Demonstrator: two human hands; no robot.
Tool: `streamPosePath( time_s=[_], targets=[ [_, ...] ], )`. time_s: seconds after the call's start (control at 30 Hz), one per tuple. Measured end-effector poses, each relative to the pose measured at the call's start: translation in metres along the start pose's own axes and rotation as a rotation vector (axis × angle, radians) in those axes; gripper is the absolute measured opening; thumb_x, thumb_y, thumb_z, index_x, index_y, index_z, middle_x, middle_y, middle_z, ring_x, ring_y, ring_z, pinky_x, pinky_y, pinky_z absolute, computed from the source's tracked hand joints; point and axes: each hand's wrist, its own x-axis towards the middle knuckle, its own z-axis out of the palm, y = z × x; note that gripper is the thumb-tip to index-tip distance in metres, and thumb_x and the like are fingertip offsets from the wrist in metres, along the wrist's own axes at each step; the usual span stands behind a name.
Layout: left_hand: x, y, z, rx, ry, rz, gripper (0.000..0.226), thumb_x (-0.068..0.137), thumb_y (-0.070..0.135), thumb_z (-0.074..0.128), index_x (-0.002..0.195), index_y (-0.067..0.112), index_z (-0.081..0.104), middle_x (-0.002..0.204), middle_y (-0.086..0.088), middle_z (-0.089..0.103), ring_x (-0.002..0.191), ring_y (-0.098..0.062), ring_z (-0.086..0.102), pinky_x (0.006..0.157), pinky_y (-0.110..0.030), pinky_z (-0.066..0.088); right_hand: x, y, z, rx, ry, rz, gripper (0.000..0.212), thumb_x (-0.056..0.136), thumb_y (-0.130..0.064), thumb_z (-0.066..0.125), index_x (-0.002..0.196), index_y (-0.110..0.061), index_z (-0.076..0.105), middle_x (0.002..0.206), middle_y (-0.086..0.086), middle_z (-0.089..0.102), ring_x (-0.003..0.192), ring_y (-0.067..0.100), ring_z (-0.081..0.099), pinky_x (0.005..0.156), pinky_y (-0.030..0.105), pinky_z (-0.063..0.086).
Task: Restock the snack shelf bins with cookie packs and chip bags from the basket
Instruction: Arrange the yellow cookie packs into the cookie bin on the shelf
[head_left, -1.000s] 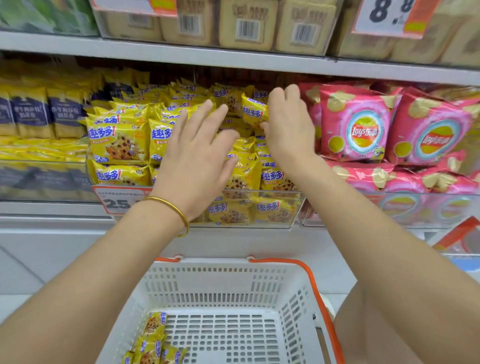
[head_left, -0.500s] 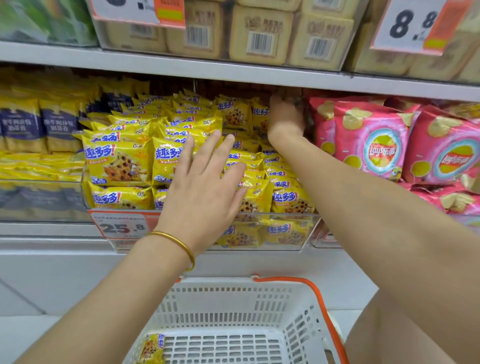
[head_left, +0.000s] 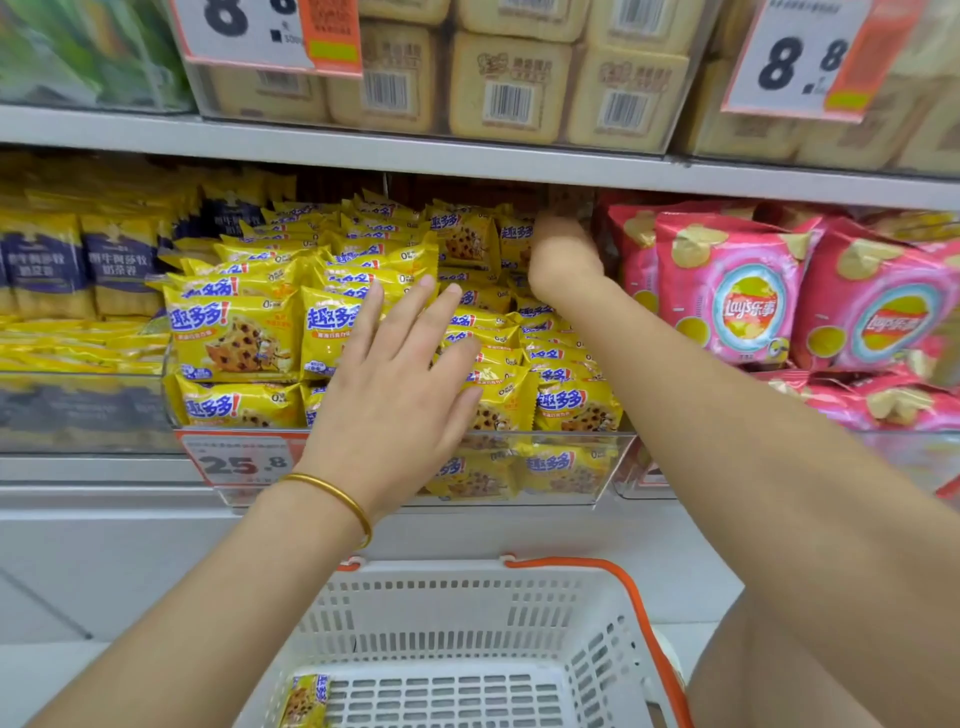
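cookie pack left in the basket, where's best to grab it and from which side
Pinch the cookie pack by its far sealed edge, coming down through the open top of the basket. It is a flat pouch on the floor near the left wall, so a side grip looks cramped.

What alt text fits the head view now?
Left hand rests flat on yellow cookie packs in a clear shelf bin; right hand reaches to the bin's back, fingers hidden. Pink chip bags sit to the right, a white basket below.
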Motion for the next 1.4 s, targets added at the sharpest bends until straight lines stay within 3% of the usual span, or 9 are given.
streamPosePath(
  time_s=[0.2, 0.33, 0.6, 0.77, 0.87, 1.03, 1.13, 1.23, 1.4],
  targets=[
    [-0.016, 0.002, -0.020, -0.049, 0.125, 0.094, 0.032, 0.092, 0.028, 0.045, 0.104, 0.008, 0.067, 0.132, -0.016, 0.054, 0.125, -0.036, 0.045, 0.107, -0.052, 0.031, -0.102, 0.008, -0.031, 0.153, 0.126, -0.235, 0.049, 0.080, 0.017, 0.043, 0.124, -0.002, 0.049, 0.126, 0.016, 0.046, 0.113, 0.035, 0.050, 0.093, 0.043, 0.044],
    [-0.045, 0.006, -0.043, -0.048, 0.098, 0.156, 0.022, 0.089, 0.020, 0.048, 0.092, 0.006, 0.066, 0.107, -0.012, 0.063, 0.096, -0.036, 0.056, 0.079, -0.046, 0.045, -0.200, 0.020, -0.023, 0.456, 0.253, -0.448, 0.049, 0.072, 0.010, 0.044, 0.114, -0.007, 0.063, 0.106, 0.012, 0.062, 0.097, 0.029, 0.060, 0.083, 0.039, 0.048],
    [-0.159, -0.008, -0.019, -0.050, -0.519, 0.145, 0.041, 0.072, 0.033, 0.036, 0.082, 0.014, 0.071, 0.105, -0.009, 0.067, 0.090, -0.033, 0.062, 0.068, -0.040, 0.052, -0.317, 0.000, 0.201, 0.151, -0.989, -0.460, 0.043, 0.094, 0.001, 0.042, 0.134, -0.015, 0.047, 0.135, 0.012, 0.046, 0.115, 0.031, 0.052, 0.093, 0.042, 0.046],
    [-0.186, -0.016, -0.016, -0.063, -0.632, 0.115, 0.044, 0.071, 0.035, 0.035, 0.076, 0.013, 0.073, 0.096, -0.011, 0.070, 0.086, -0.034, 0.065, 0.064, -0.040, 0.053, -0.383, -0.001, 0.297, 0.152, -1.417, -0.266, 0.051, 0.097, -0.012, 0.048, 0.144, -0.005, 0.030, 0.139, 0.016, 0.045, 0.121, 0.032, 0.050, 0.100, 0.044, 0.043],
    [-0.190, -0.016, -0.012, -0.083, -0.669, 0.112, 0.045, 0.072, 0.033, 0.034, 0.078, 0.010, 0.072, 0.096, -0.014, 0.069, 0.087, -0.037, 0.065, 0.063, -0.043, 0.054, -0.418, 0.004, 0.325, -0.076, -1.652, -0.286, 0.028, 0.097, -0.021, 0.049, 0.122, -0.008, 0.052, 0.119, 0.016, 0.053, 0.103, 0.031, 0.056, 0.092, 0.038, 0.044],
    [-0.195, -0.019, -0.004, -0.073, -0.767, 0.140, 0.040, 0.073, 0.032, 0.039, 0.080, 0.011, 0.073, 0.099, -0.013, 0.069, 0.091, -0.037, 0.064, 0.064, -0.044, 0.055, -0.434, 0.037, 0.326, -0.158, -1.720, -0.284, 0.042, 0.094, -0.038, 0.054, 0.110, 0.001, 0.054, 0.096, 0.011, 0.051, 0.085, 0.025, 0.054, 0.074, 0.029, 0.042],
    [-0.185, -0.010, -0.003, -0.070, -0.823, 0.117, 0.029, 0.084, 0.025, 0.050, 0.101, 0.013, 0.070, 0.121, -0.011, 0.061, 0.110, -0.035, 0.055, 0.080, -0.046, 0.051, -0.404, 0.061, 0.318, 0.098, -1.820, 0.100, 0.032, 0.084, -0.036, 0.065, 0.094, -0.008, 0.055, 0.078, 0.009, 0.048, 0.059, 0.020, 0.049, 0.058, 0.031, 0.041],
    [-0.176, 0.000, 0.003, -0.012, -0.984, 0.139, 0.037, 0.097, 0.037, 0.038, 0.130, 0.024, 0.047, 0.143, 0.002, 0.036, 0.131, -0.022, 0.030, 0.104, -0.040, 0.034, -0.357, 0.073, 0.286, 0.576, -1.981, 0.539, 0.034, 0.090, -0.039, 0.059, 0.104, -0.008, 0.060, 0.104, 0.015, 0.062, 0.083, 0.027, 0.063, 0.070, 0.036, 0.052],
    [-0.148, 0.014, 0.006, -0.267, -1.061, -0.027, 0.041, 0.096, 0.036, 0.045, 0.135, 0.023, 0.042, 0.139, 0.001, 0.043, 0.125, -0.019, 0.041, 0.103, -0.032, 0.034, -0.286, 0.067, 0.202, 1.118, -1.875, 0.416, 0.038, 0.090, -0.031, 0.049, 0.114, -0.004, 0.060, 0.113, 0.018, 0.065, 0.097, 0.030, 0.066, 0.087, 0.049, 0.052]
  ],
)
